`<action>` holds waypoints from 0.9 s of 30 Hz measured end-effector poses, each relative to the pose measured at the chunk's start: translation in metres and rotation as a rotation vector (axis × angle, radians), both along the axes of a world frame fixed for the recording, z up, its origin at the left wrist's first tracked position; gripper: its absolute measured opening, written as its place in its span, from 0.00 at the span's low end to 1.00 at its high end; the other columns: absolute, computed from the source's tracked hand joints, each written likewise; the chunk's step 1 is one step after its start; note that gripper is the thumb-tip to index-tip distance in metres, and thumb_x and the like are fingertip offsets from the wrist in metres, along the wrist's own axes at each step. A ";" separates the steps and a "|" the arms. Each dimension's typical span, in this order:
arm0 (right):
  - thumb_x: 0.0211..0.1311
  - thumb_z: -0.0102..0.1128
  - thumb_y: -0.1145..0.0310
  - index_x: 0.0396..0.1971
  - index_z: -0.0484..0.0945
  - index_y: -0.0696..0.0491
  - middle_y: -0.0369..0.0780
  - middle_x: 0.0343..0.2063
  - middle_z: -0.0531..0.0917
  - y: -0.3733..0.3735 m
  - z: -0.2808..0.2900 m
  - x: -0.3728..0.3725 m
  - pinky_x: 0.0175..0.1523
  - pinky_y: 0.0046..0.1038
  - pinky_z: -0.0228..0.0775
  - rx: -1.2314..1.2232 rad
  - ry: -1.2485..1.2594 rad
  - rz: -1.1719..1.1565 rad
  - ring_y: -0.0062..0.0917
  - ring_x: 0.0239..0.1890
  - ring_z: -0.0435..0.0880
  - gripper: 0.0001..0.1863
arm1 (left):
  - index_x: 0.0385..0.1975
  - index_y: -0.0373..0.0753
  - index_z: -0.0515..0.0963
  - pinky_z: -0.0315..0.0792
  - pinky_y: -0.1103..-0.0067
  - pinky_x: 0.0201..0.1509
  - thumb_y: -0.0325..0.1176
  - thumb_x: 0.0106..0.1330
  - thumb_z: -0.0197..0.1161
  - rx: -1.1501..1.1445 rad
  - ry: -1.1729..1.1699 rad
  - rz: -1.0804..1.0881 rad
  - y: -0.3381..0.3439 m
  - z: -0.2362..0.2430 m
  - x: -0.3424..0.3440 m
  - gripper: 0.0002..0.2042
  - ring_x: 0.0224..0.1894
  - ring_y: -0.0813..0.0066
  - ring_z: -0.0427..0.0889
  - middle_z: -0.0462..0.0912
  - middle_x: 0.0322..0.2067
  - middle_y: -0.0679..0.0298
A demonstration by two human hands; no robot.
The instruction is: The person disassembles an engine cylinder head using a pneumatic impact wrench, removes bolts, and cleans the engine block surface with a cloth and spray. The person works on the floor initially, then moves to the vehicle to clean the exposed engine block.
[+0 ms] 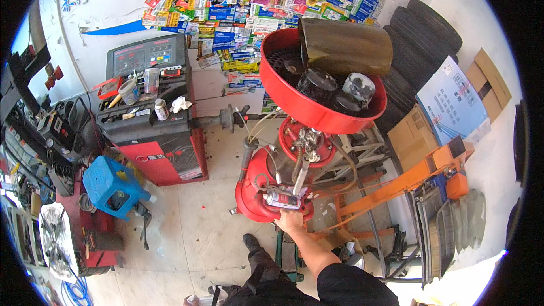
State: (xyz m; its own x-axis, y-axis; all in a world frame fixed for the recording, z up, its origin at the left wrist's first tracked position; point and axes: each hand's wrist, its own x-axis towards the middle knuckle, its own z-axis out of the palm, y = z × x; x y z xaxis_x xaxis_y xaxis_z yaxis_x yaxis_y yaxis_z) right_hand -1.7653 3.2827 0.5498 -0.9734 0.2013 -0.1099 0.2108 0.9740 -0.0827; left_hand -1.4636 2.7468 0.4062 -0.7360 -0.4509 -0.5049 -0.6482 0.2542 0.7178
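My right hand (pixel 290 221) reaches forward and is closed on the near red edge of a wheeled oil drainer (pixel 253 192). A spray can (pixel 282 200) lies on the drainer just beyond my knuckles. Higher up, the drainer carries a wide red catch pan (pixel 323 114). In the pan rest a brown curved sheet (pixel 345 48) and dark round containers (pixel 317 84). Thin hoses hang around the metal fittings (pixel 309 141). At the lower edge, a small part of my left hand (pixel 191 300) shows beside something white; its fingers are mostly cut off.
To the left stand a red and black wheel balancer (pixel 161 156) with small tools on top, and a blue stool (pixel 112 184). An orange lifting arm (pixel 385 190) juts in at right, near cardboard boxes (pixel 413 136) and stacked tyres (pixel 425 34). A green jack (pixel 287 249) lies by my feet.
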 end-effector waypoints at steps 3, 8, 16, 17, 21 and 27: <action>0.48 0.75 0.48 0.34 0.86 0.47 0.44 0.31 0.89 0.020 -0.004 -0.004 0.42 0.42 0.82 0.046 -0.016 0.011 0.39 0.36 0.90 0.20 | 0.51 0.32 0.78 0.80 0.70 0.38 0.35 0.68 0.68 0.107 -0.088 0.024 -0.003 0.002 -0.003 0.17 0.35 0.69 0.83 0.85 0.34 0.57; 0.47 0.73 0.46 0.35 0.87 0.48 0.44 0.30 0.89 0.055 -0.012 -0.031 0.41 0.42 0.82 0.067 0.014 0.053 0.39 0.33 0.90 0.22 | 0.59 0.36 0.77 0.76 0.68 0.31 0.60 0.68 0.65 -0.315 -0.096 -0.318 -0.022 0.005 0.009 0.32 0.30 0.69 0.80 0.85 0.32 0.57; 0.53 0.70 0.48 0.40 0.87 0.49 0.46 0.35 0.89 0.050 0.000 -0.084 0.46 0.42 0.81 -0.013 -0.055 0.015 0.40 0.39 0.90 0.22 | 0.59 0.31 0.74 0.76 0.67 0.34 0.60 0.67 0.65 -0.342 -0.041 -0.348 -0.020 0.010 0.000 0.35 0.32 0.67 0.82 0.86 0.31 0.53; 0.53 0.70 0.48 0.40 0.87 0.49 0.46 0.35 0.89 0.050 0.006 -0.089 0.46 0.42 0.81 -0.020 -0.088 -0.011 0.40 0.40 0.90 0.22 | 0.59 0.31 0.74 0.77 0.66 0.36 0.61 0.67 0.64 -0.319 -0.078 -0.343 -0.013 0.017 -0.007 0.36 0.34 0.66 0.82 0.86 0.32 0.52; 0.53 0.71 0.50 0.37 0.87 0.50 0.45 0.33 0.90 0.052 0.009 -0.103 0.46 0.40 0.82 -0.007 -0.017 -0.018 0.37 0.38 0.90 0.19 | 0.61 0.34 0.72 0.77 0.72 0.37 0.54 0.69 0.68 -0.095 -0.076 -0.205 0.009 0.016 -0.017 0.32 0.36 0.70 0.83 0.87 0.36 0.58; 0.55 0.70 0.50 0.34 0.89 0.50 0.45 0.33 0.90 0.051 0.001 -0.129 0.45 0.41 0.83 -0.012 0.023 0.008 0.38 0.38 0.91 0.18 | 0.63 0.34 0.70 0.77 0.79 0.37 0.46 0.70 0.69 -0.051 -0.092 -0.315 0.019 0.005 -0.003 0.29 0.37 0.77 0.81 0.86 0.38 0.62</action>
State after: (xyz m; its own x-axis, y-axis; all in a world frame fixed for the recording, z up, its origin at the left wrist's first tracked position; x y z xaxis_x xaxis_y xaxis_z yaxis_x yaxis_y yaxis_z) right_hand -1.8939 3.3337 0.5509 -0.9772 0.1923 -0.0896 0.2008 0.9746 -0.0987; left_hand -1.4662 2.7658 0.4108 -0.7955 -0.2349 -0.5586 -0.5937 0.4868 0.6408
